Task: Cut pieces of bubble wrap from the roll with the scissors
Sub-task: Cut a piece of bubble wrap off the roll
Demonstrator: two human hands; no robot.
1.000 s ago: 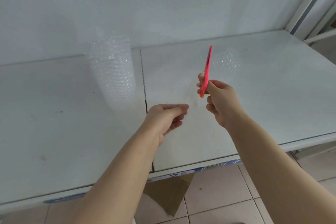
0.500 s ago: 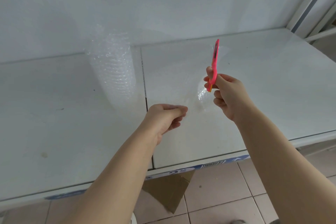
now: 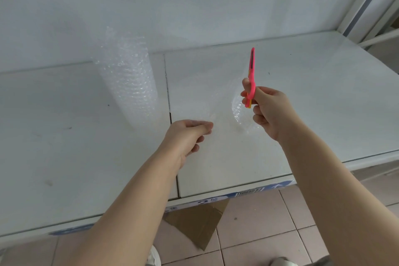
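A clear bubble wrap roll (image 3: pixel 127 80) stands upright on the white table (image 3: pixel 64 136), left of the seam. From it a loose sheet of bubble wrap (image 3: pixel 218 97) stretches right, held in the air. My left hand (image 3: pixel 186 136) pinches the sheet's near edge. My right hand (image 3: pixel 267 110) grips pink scissors (image 3: pixel 251 75), blades pointing up and away, at the sheet's right side. A curled strip of wrap (image 3: pixel 237 112) hangs just left of my right hand.
A white wall rises behind the table. A dark seam (image 3: pixel 167 84) splits the tabletop in two. A white frame (image 3: pixel 367 6) stands at the far right. Below the front edge lie tiled floor and a brown cardboard piece (image 3: pixel 194 222).
My right hand with the scissors has moved right and slightly away along the sheet. A curled flap of wrap now hangs beside it. My left hand has stayed put.
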